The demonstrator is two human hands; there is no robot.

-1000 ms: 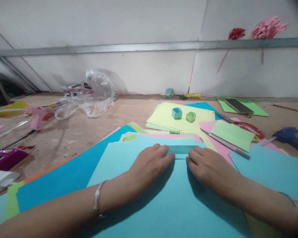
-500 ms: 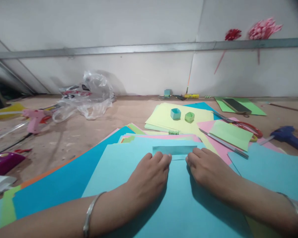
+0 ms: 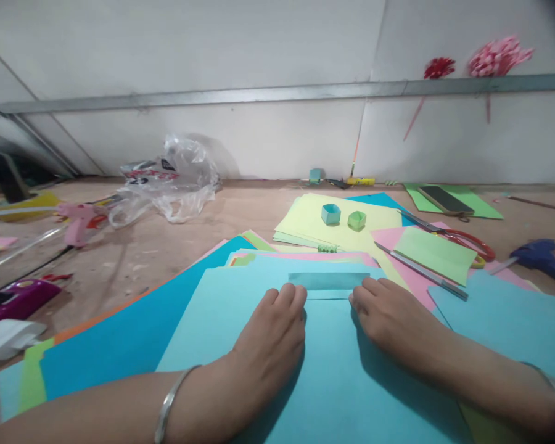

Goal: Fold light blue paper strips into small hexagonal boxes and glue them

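A folded light-blue paper strip (image 3: 329,282) lies across the upper part of a stack of light-blue sheets (image 3: 333,370). My left hand (image 3: 277,327) has its curled fingers on the strip's left end. At the right end, my right hand (image 3: 383,308) pinches the strip with fingers bent over it. The thumbs and the undersides of both hands are mostly hidden. Beyond the strip, a small blue paper cup (image 3: 330,214) and a small green paper cup (image 3: 356,220) stand on pale yellow sheets (image 3: 300,216).
Red-handled scissors (image 3: 462,240), a grey cutter knife (image 3: 420,270) and a blue glue gun (image 3: 543,259) lie at right. A phone (image 3: 445,200) rests on green paper behind them. At left are a pink glue gun (image 3: 78,222), a purple device (image 3: 23,302) and a plastic bag (image 3: 176,179).
My left hand has slid a little left along the strip, baring more of its lower edge. My right hand stays at the right end. The whole view has shifted slightly.
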